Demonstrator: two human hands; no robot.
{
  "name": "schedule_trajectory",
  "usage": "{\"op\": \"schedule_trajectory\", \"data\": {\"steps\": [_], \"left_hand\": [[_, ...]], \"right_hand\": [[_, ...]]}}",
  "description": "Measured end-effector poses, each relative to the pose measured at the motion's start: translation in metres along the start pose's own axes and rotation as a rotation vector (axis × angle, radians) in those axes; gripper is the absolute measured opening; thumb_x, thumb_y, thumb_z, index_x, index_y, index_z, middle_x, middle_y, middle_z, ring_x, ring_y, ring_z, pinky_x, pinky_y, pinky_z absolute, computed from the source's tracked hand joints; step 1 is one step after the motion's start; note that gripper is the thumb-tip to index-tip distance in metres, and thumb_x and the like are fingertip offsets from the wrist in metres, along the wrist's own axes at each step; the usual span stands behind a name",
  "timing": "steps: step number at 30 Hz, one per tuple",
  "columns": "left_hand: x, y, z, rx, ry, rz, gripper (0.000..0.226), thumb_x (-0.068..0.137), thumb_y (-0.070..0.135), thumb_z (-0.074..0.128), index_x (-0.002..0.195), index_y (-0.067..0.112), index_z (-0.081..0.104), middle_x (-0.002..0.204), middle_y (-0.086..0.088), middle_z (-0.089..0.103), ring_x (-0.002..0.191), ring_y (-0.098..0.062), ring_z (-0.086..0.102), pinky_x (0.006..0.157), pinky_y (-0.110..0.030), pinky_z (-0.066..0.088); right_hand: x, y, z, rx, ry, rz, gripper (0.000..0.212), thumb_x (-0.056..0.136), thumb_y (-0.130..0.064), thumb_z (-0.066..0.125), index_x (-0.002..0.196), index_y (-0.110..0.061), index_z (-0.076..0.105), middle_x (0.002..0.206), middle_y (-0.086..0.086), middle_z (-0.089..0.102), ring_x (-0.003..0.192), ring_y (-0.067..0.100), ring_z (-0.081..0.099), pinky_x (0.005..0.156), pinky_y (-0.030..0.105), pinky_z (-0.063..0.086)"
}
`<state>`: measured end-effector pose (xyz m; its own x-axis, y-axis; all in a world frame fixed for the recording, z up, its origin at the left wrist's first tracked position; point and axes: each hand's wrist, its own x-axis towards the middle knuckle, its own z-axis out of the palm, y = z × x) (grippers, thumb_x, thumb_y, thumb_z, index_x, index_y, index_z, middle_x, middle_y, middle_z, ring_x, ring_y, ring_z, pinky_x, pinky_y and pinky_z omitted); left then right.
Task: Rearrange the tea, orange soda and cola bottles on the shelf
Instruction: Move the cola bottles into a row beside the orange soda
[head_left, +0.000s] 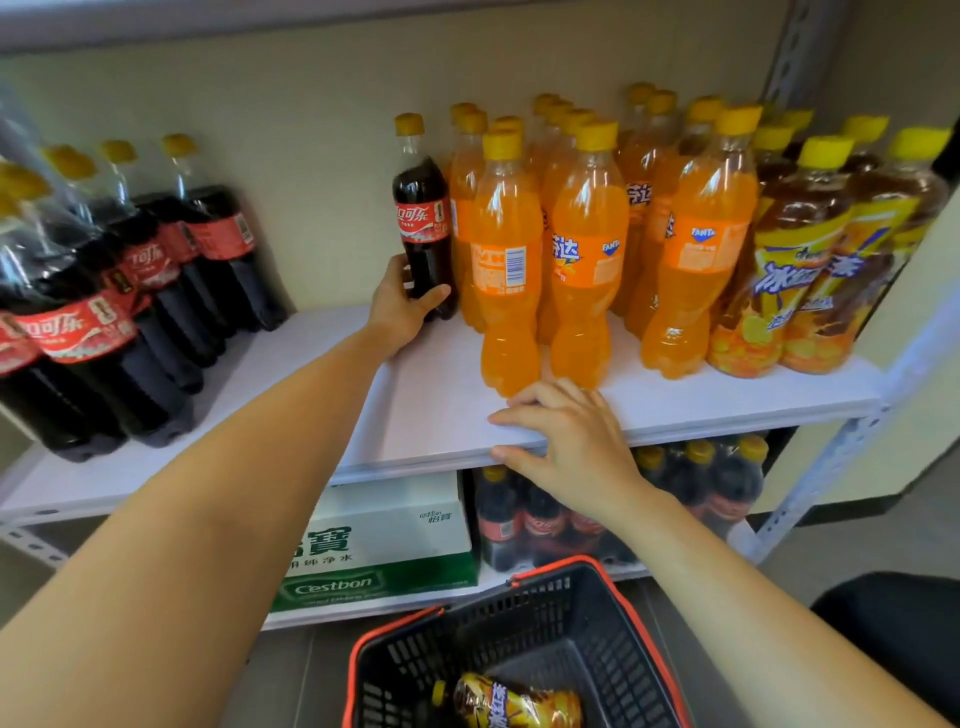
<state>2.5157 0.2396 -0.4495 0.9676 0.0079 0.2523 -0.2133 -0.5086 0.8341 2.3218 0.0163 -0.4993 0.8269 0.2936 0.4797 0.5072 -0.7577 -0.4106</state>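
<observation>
Small cola bottle (422, 218): dark fill, red label, yellow cap, upright on the white shelf (431, 415), touching the orange soda bottles (587, 249) at its 3 o'clock. Left hand (400, 306): arm extended, fingers and thumb curled round the bottle's lower body. Right hand (571, 447): at 6 o'clock of the soda group, fingers slightly spread on the shelf's front edge, thumb against its lip. Tea bottles (795, 270) at 3 o'clock of the sodas. Large cola bottles (156, 270) at 9 o'clock, well apart. Basket (467, 649) at 6 o'clock.
</observation>
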Motion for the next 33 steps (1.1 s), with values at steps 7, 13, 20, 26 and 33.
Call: {"op": "schedule_trajectory", "data": {"steps": [7, 13, 20, 26, 33], "left_hand": [[-0.039, -0.005, -0.027, 0.148, -0.135, -0.073, 0.075, 0.092, 0.03, 0.076, 0.155, 0.015, 0.038, 0.152, -0.009, 0.05, 0.136, -0.026, 0.05, 0.111, -0.037, 0.042], [-0.132, -0.014, -0.085, 0.517, -0.139, 0.068, 0.038, 0.088, 0.036, 0.078, 0.123, 0.026, 0.07, 0.123, 0.003, 0.066, 0.114, -0.024, 0.061, 0.093, -0.034, 0.047], [-0.215, -0.042, -0.149, 0.72, -0.011, 0.084, 0.072, 0.082, 0.077, 0.042, 0.13, 0.029, 0.068, 0.142, 0.002, 0.061, 0.128, -0.026, 0.056, 0.106, -0.045, 0.043], [-0.229, -0.069, -0.148, 0.76, 0.08, 0.206, 0.064, 0.094, 0.068, 0.037, 0.139, 0.032, 0.062, 0.149, 0.007, 0.056, 0.138, -0.019, 0.049, 0.11, -0.04, 0.037], [-0.221, -0.083, -0.143, 0.77, 0.193, 0.307, 0.055, 0.093, 0.067, 0.048, 0.129, 0.032, 0.069, 0.136, 0.006, 0.065, 0.125, -0.02, 0.057, 0.095, -0.04, 0.046]], "right_hand": [[-0.002, -0.008, -0.003, -0.026, -0.017, 0.016, 0.034, 0.091, -0.048, 0.069, 0.121, -0.032, 0.071, 0.119, -0.013, 0.061, 0.114, 0.014, 0.048, 0.091, 0.032, 0.028], [0.0, -0.029, -0.003, 0.109, -0.017, 0.057, 0.031, 0.091, -0.029, 0.074, 0.121, -0.025, 0.072, 0.122, -0.008, 0.064, 0.118, 0.016, 0.053, 0.096, 0.032, 0.035], [0.056, -0.09, 0.016, 0.462, -0.081, 0.069, 0.028, 0.089, -0.017, 0.077, 0.117, -0.021, 0.073, 0.114, -0.006, 0.068, 0.099, 0.01, 0.062, 0.084, 0.009, 0.042], [0.148, -0.121, 0.074, 0.563, -0.159, 0.138, 0.027, 0.088, -0.006, 0.074, 0.115, -0.008, 0.073, 0.105, 0.005, 0.071, 0.083, 0.013, 0.061, 0.067, 0.01, 0.045], [0.257, -0.127, 0.158, 0.465, -0.238, 0.113, 0.061, 0.081, -0.014, 0.084, 0.135, -0.008, 0.058, 0.114, 0.005, 0.059, 0.103, 0.017, 0.056, 0.091, 0.026, 0.049]]}}
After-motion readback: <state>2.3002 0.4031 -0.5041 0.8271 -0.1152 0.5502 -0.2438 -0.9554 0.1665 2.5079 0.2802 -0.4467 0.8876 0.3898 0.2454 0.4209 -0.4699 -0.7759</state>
